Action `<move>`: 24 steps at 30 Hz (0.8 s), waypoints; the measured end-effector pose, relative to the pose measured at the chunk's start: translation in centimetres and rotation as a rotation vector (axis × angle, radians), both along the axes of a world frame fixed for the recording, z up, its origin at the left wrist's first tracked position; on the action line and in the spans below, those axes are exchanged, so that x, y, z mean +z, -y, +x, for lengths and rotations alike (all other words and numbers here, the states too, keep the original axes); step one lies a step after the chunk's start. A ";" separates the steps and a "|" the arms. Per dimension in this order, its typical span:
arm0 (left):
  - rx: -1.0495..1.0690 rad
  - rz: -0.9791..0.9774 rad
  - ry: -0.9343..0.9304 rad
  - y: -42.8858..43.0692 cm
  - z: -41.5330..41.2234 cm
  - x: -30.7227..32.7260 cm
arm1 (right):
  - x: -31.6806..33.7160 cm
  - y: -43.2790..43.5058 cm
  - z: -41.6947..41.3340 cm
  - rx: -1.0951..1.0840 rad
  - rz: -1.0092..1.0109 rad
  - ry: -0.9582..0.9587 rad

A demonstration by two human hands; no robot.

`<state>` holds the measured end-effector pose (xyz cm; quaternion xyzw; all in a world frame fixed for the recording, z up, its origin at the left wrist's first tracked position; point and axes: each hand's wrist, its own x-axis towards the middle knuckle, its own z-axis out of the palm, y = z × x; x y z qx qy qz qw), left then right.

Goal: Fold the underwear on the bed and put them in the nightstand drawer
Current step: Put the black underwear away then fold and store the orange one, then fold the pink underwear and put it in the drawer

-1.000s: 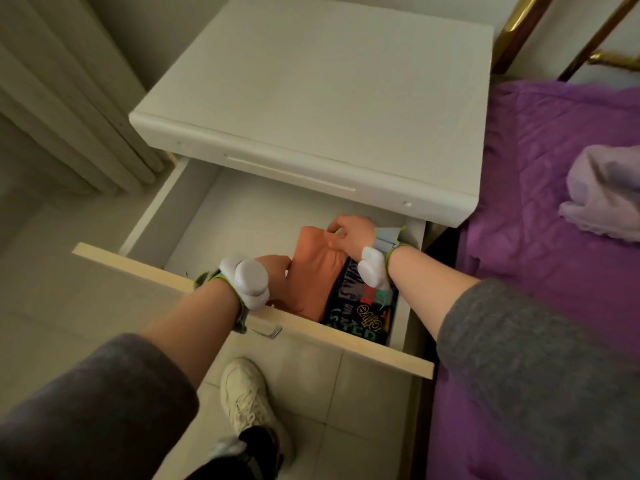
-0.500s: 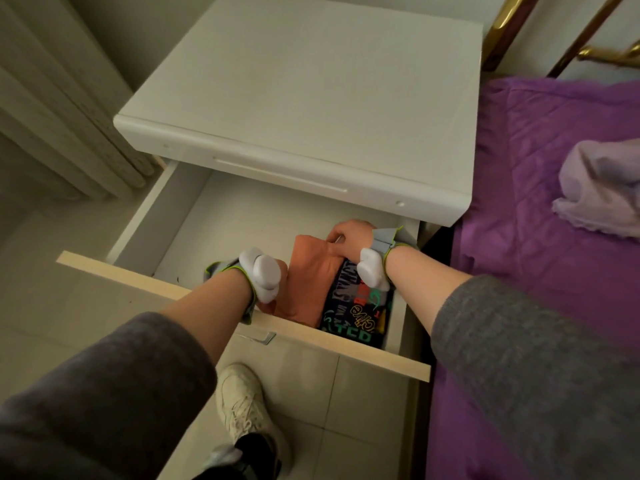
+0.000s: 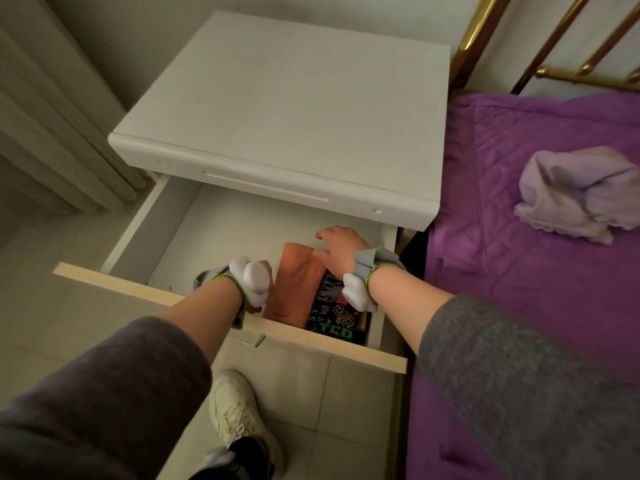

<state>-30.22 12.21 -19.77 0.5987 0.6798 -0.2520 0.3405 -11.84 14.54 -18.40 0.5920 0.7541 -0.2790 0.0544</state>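
The bed (image 3: pixel 519 271) lies right of the nightstand (image 3: pixel 294 98), whose drawer (image 3: pixel 145 223) stands pulled out toward me. The lilac underwear (image 3: pixel 571 192) sits crumpled on the bed, well apart from the drawer, so I judge my right hand (image 3: pixel 341 247) the nearer one. The black printed underwear (image 3: pixel 332 317) fills the drawer's front right corner. The folded orange underwear (image 3: pixel 294 282) touches its left side, long axis front to back. My right hand rests loose-fingered on the orange piece's rear end. My left hand (image 3: pixel 266 268) is at its left edge, but I cannot tell its grip.
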 end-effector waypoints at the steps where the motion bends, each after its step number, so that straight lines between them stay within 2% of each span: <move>1: 0.025 -0.013 0.008 0.2 -0.1 0.4 | 0.0 0.1 0.1 0.041 0.017 0.003; 6: 0.007 0.056 0.036 1.1 0.6 5.9 | 2.9 2.3 2.2 0.115 0.083 -0.045; 9: 0.001 0.163 0.137 2.0 1.7 9.5 | 5.9 4.0 4.2 0.079 0.117 -0.125; 12: -0.035 0.228 0.236 3.7 3.7 13.2 | 9.0 6.3 7.2 0.043 0.162 -0.125; 20: -0.183 0.256 0.383 9.3 13.8 20.6 | 16.0 14.0 17.2 -0.160 0.193 -0.095; 24: -0.252 0.282 0.472 12.1 19.6 22.3 | 17.9 17.8 22.0 -0.291 0.188 -0.072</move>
